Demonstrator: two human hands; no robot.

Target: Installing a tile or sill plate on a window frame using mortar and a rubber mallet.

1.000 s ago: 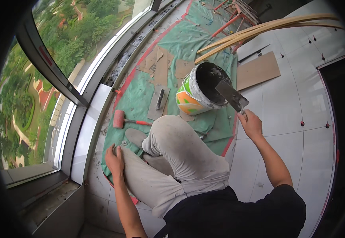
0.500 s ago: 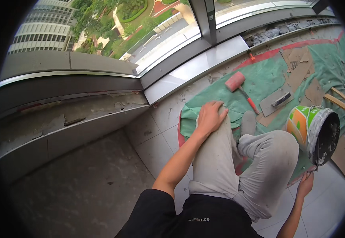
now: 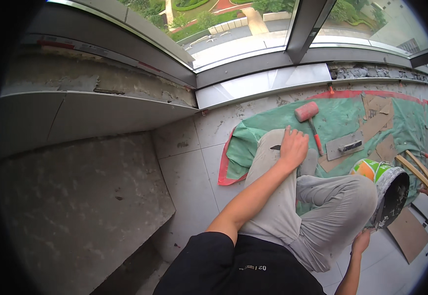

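My left hand (image 3: 292, 147) rests over my bent knee, fingers apart and slightly curled, beside a small dark patch I cannot make out. Low at the right, my right hand (image 3: 360, 240) grips a trowel (image 3: 379, 214), its blade at the mouth of a mortar-smeared bucket (image 3: 371, 169) with a green and orange label, dark inside. Beyond my knees, a red-headed mallet (image 3: 306, 111) and a flat float with a black handle (image 3: 350, 146) lie on the green sheet (image 3: 248, 125), among torn cardboard pieces (image 3: 376, 108).
Left stands a low tiled ledge (image 3: 91, 111) beside a grey slab (image 3: 96, 196). The window frame (image 3: 297, 44) and white sill (image 3: 268, 83) bound the far side. Floor tiles (image 3: 184, 187) surround the sheet. Wooden strips (image 3: 425, 177) and a brown board (image 3: 405, 233) lie at the right.
My view has swung left, bringing in the ledge and slab. The trowel, raised above the bucket a second ago, is lower at its mouth. My left hand has moved onto the top of my knee.
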